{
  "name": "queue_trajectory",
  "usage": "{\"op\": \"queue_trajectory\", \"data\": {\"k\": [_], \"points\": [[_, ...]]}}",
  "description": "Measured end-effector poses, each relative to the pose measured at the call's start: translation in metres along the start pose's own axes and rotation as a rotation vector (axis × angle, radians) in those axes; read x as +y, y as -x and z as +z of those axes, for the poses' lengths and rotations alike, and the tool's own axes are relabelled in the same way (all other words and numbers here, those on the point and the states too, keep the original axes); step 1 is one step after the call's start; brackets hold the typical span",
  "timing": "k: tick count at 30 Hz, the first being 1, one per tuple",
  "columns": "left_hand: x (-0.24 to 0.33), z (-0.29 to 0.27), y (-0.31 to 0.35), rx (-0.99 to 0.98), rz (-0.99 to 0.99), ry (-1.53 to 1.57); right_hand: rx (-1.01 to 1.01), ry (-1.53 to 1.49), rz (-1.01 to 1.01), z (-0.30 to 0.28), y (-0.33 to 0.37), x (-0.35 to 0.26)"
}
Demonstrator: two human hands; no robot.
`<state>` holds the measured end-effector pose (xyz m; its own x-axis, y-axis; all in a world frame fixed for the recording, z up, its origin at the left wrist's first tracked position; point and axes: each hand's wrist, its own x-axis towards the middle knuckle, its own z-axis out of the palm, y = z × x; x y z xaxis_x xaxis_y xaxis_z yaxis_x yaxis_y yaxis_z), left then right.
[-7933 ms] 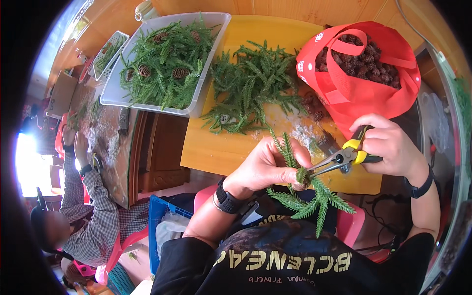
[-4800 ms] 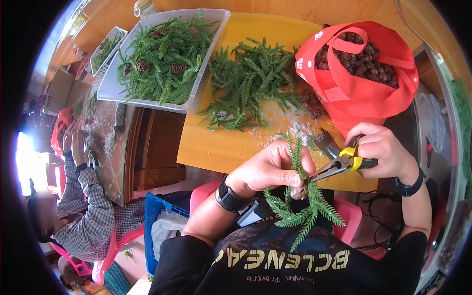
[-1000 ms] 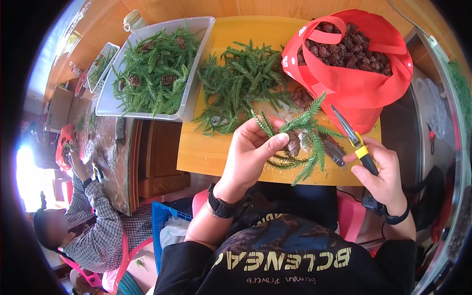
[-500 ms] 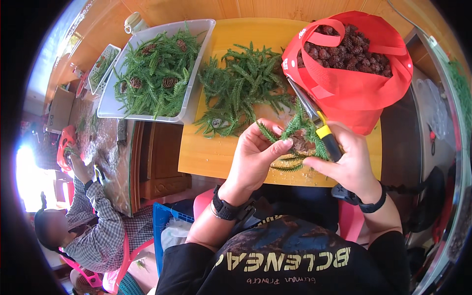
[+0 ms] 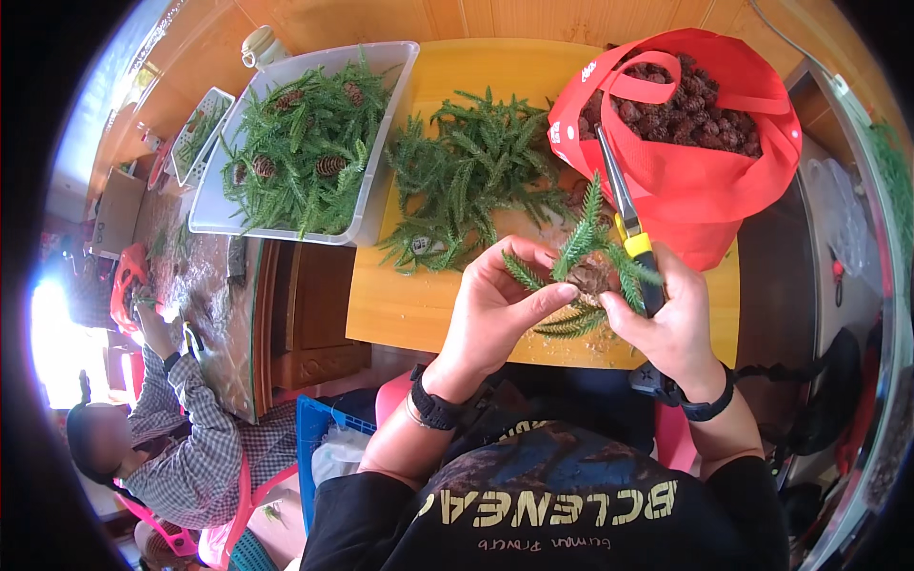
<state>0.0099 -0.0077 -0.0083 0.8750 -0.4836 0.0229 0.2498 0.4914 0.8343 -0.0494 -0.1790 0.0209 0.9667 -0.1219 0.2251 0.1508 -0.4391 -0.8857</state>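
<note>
My left hand (image 5: pixel 495 309) is closed, pinching a green artificial pine sprig (image 5: pixel 583 240) by thumb and fingers. A brown pine cone (image 5: pixel 592 279) sits among the sprig's needles, between my two hands. In my right hand (image 5: pixel 684 328) is a pair of long-nose pliers (image 5: pixel 619 187) with yellow and black handles, its jaws pointing up and away. The right thumb also touches the cone's lower right side. Finger pads behind the sprig are partly hidden.
Loose pine sprigs (image 5: pixel 476 171) lie heaped on the yellow table (image 5: pixel 390 309). A clear plastic bin (image 5: pixel 367 205) at left holds sprigs with cones. A red bag (image 5: pixel 666 190) full of pine cones stands at right. Another person (image 5: pixel 195 438) sits far left at a second table.
The pliers have swung more upright, in front of the red bag. My right thumb has come in against the cone, and the sprig has turned, with one branch now pointing up.
</note>
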Motion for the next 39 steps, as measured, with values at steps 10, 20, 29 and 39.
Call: {"op": "queue_trajectory", "data": {"k": [10, 20, 29, 39], "points": [[0.019, -0.023, 0.004, 0.025, 0.005, -0.100, -0.085, 0.035, -0.184, -0.027, 0.008, 0.005], [0.140, -0.062, -0.007, 0.217, 0.194, -0.524, -0.111, 0.285, -0.039, -0.085, 0.037, -0.014], [0.279, -0.151, -0.049, 0.499, 0.495, -0.599, -0.095, 0.374, -0.009, -0.110, 0.048, -0.004], [0.281, -0.201, -0.063, 0.810, 0.161, -0.740, -0.118, 0.359, 0.013, -0.105, 0.047, -0.008]]}}
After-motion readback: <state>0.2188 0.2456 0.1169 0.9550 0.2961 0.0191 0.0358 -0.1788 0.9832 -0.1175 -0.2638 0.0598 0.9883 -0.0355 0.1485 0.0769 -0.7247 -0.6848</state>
